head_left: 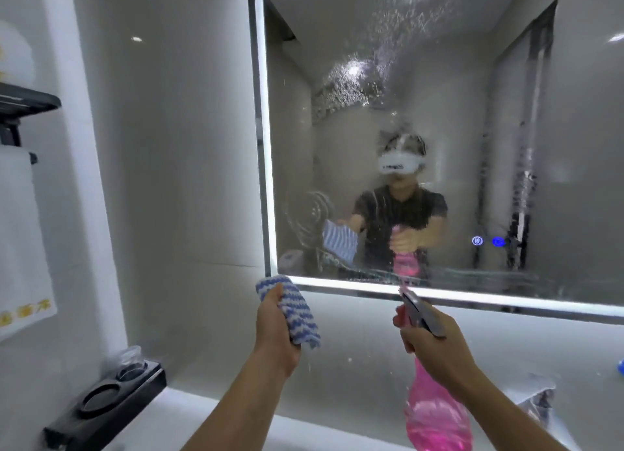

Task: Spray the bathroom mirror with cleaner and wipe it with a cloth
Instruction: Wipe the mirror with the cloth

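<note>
The wall mirror [449, 89] has a lit edge and is speckled with spray droplets and wet streaks across its upper middle and right side. My left hand [275, 329] grips a folded blue-and-white striped cloth [297, 310] just below the mirror's lower left corner, not touching the glass. My right hand [435, 342] holds the neck of a pink spray bottle [435, 417], its grey nozzle pointing up at the mirror's bottom edge. The mirror reflects a person with both hands raised.
A black tray [104, 410] with round holders and wrapped cups sits on the white counter at lower left. A black shelf [27, 101] and white towel hang on the left wall. Two blue touch buttons [488, 241] glow on the mirror. A wrapped item [540, 403] lies at lower right.
</note>
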A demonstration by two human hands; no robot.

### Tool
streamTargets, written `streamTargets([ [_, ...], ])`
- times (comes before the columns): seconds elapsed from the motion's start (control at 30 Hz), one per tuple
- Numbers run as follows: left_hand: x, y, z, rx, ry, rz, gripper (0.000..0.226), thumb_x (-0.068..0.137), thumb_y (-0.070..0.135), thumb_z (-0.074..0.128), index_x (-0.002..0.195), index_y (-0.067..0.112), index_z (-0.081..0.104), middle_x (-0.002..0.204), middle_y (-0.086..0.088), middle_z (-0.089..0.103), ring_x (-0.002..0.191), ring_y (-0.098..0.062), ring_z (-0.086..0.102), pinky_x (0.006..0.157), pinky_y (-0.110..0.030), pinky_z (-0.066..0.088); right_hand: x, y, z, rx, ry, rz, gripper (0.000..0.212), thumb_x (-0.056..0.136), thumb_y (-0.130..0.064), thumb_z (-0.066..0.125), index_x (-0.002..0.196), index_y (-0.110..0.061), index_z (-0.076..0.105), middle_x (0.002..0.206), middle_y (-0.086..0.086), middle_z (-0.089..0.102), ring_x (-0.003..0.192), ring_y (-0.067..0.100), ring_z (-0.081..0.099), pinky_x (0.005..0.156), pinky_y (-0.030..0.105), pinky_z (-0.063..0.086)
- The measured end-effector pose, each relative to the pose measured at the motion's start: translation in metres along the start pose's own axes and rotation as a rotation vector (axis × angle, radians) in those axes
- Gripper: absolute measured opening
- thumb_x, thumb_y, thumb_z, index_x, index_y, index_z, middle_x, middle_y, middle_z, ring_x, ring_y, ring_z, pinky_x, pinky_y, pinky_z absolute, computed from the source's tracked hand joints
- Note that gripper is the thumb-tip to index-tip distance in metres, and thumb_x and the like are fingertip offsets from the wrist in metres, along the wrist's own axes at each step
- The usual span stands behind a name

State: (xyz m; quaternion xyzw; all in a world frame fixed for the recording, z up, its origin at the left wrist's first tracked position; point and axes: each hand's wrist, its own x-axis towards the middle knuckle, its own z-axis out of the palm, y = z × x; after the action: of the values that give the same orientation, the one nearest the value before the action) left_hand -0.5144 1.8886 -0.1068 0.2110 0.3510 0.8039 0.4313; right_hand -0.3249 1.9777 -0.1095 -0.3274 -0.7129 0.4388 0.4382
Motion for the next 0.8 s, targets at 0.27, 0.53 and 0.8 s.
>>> streamTargets([
  [0.27,0.131,0.112,0.009,0.412,0.204,0.308,0.03,0.092,0.029,0.042,0.063,0.023,0.039,0.04,0.008,0.036,0.032,-0.01,0.035,0.033,-0.012,0.027,0.066,0.006,0.056,0.049,0.044,0.025,0.029,0.065,0.01,0.06,0.089,-0.004,0.068,0.083,0.016,0.072,0.076,0.03,0.063,0.054,0.029,0.044],
  [0.53,0.241,0.255,0.093,1.422,-0.003,1.224,0.064,0.09,0.014,0.05,0.149,0.02,0.024,0.159,-0.01,0.013,0.145,-0.033,0.016,0.119,-0.047,0.018,0.102,0.008,0.074,0.072,0.092,0.04,0.06,0.069,0.024,0.055,0.118,-0.008,0.061,0.086,0.028,0.067,0.074,0.022,0.067,0.072,0.021,0.038],
  [0.8,0.287,0.204,0.06,1.858,-0.079,1.575,0.068,0.095,0.047,0.036,0.151,0.017,0.013,0.16,-0.017,0.006,0.148,-0.032,0.001,0.118,-0.043,-0.007,0.126,-0.009,0.104,0.042,0.092,-0.101,0.032,0.044,-0.003,0.052,0.068,-0.018,0.067,0.047,0.005,0.029,0.049,0.016,0.026,0.039,0.024,0.025],
])
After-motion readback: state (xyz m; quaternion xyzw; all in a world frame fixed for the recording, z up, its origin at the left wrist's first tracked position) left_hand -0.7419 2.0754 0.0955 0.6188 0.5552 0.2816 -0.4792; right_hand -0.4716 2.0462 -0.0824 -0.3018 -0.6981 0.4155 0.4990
